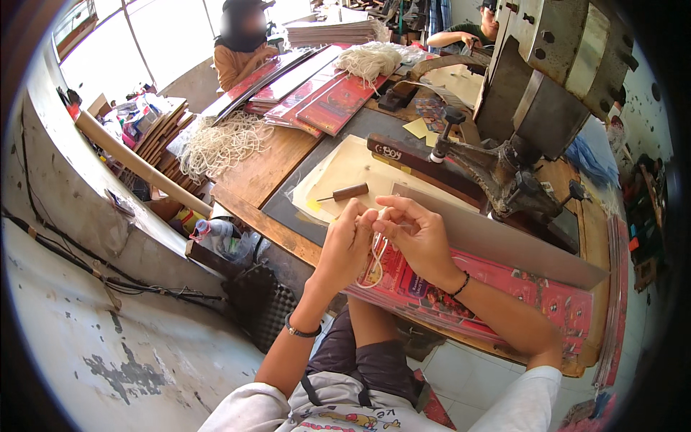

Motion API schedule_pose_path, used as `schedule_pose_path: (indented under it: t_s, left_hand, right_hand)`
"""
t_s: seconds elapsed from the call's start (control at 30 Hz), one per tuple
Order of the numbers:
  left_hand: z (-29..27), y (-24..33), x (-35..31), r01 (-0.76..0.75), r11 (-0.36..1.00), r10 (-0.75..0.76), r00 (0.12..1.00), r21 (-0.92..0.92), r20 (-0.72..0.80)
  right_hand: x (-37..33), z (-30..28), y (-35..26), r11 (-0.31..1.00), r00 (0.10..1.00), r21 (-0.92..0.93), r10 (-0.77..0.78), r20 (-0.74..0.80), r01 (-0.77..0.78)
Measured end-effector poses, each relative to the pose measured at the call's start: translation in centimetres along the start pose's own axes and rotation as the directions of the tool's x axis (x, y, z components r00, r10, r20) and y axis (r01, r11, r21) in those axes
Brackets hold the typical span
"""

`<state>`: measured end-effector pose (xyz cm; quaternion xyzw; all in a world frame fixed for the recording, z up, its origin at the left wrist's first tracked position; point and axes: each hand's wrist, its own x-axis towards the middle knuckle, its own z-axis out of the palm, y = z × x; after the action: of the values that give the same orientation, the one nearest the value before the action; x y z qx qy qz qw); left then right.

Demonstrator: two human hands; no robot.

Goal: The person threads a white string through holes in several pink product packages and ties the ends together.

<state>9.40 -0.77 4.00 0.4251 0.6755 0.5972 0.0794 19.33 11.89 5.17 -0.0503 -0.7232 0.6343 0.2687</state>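
white cord point(376, 261): upper part hidden inside fingers point(363, 216) | red printed sheets point(504, 288): partly covered (forearms across)

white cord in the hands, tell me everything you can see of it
The white cord is thin, string-like and limp. Its upper end is pinched between the fingertips of the left hand and right hand. Below them it hangs in a narrow loop against the red printed flat bag at the workbench's near edge.

Both hands point(381, 234) pinch white cord point(376, 261).
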Motion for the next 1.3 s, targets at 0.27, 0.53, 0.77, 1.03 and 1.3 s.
schedule_pose_path:
  t_s: [0.27, 0.53, 0.77, 1.03, 1.3]
  left_hand:
    - [-0.6, 0.7, 0.6, 0.307, 0.736, -0.276, 0.950, -0.603, 0.147]
    - [-0.7, 0.8, 0.0, 0.204, 0.832, -0.204, 0.977, -0.516, 0.056]
    - [-1.2, 1.4, -0.3, 0.181, 0.944, -0.173, 0.983, -0.276, 0.052]
    - [-0.3, 1.0, -1.2, 0.156, 0.851, -0.166, 0.986, -0.501, 0.026]
    - [-0.8, -0.1, -0.9, 0.062, 0.911, -0.089, 0.995, -0.408, -0.048]
  right_hand:
    - [0.1, -0.5, 0.4, 0.998, 0.999, 0.054, 0.039, 0.012, -0.040]
    - [0.2, -0.5, 0.2, 0.991, 0.997, 0.112, 0.066, 0.042, -0.070]
    - [0.4, -0.7, 0.4, 0.988, 0.998, 0.140, 0.058, 0.038, -0.062]
    - [0.3, -0.4, -0.1, 0.987, 0.996, 0.141, 0.077, 0.037, -0.082]
    - [0.2, -0.5, 0.1, 0.992, 0.998, 0.125, 0.011, 0.055, -0.017]
